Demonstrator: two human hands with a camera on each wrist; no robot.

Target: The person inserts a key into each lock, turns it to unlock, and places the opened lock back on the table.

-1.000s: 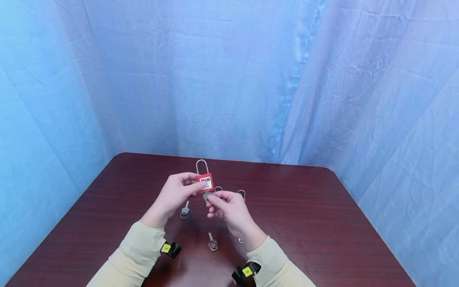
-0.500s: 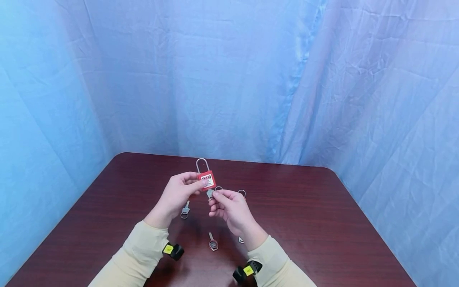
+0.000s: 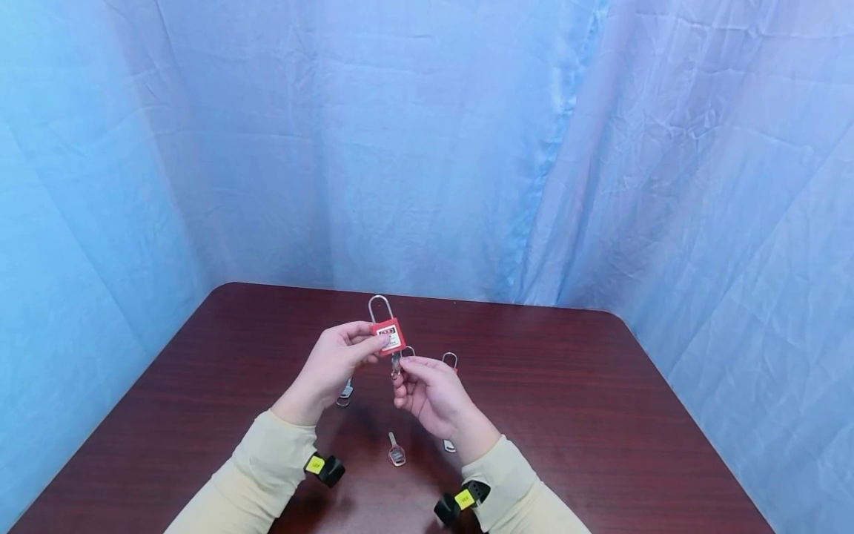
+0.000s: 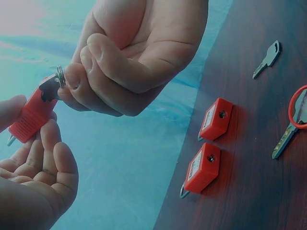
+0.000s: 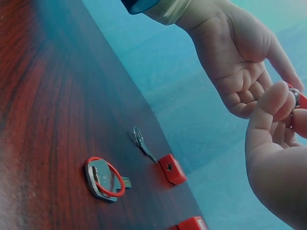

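Head view: both hands are up over the middle of the dark red tabletop [image 3: 600, 415]. The left hand [image 3: 330, 371] pinches the body of a red padlock [image 3: 388, 336], shackle pointing up toward 12 o'clock. The right hand [image 3: 430, 393] pinches a key [image 3: 396, 363] right at the bottom of the lock. Compared with a second ago, the lock has tipped a little and the key has turned from sideways to standing upright under it, so my read is it's now lined up with the keyhole or partly in. Loose keys lie at 6 [image 3: 396, 451] and 9 o'clock [image 3: 345, 393] of the hands.

Left wrist view: the right hand's fingertips [image 4: 76, 79] clamp the key head [image 4: 60, 75] against the end of the held lock [image 4: 31, 115], with the left fingers [image 4: 53, 158] curled beneath it. Two more red padlocks [image 4: 206, 167] sit side by side on the tabletop, keys at their 3 o'clock.

Right wrist view: mostly palm; the left hand [image 5: 240, 62] is curled at 1 o'clock, and a red-ringed key [image 5: 105, 178] lies on the wood.
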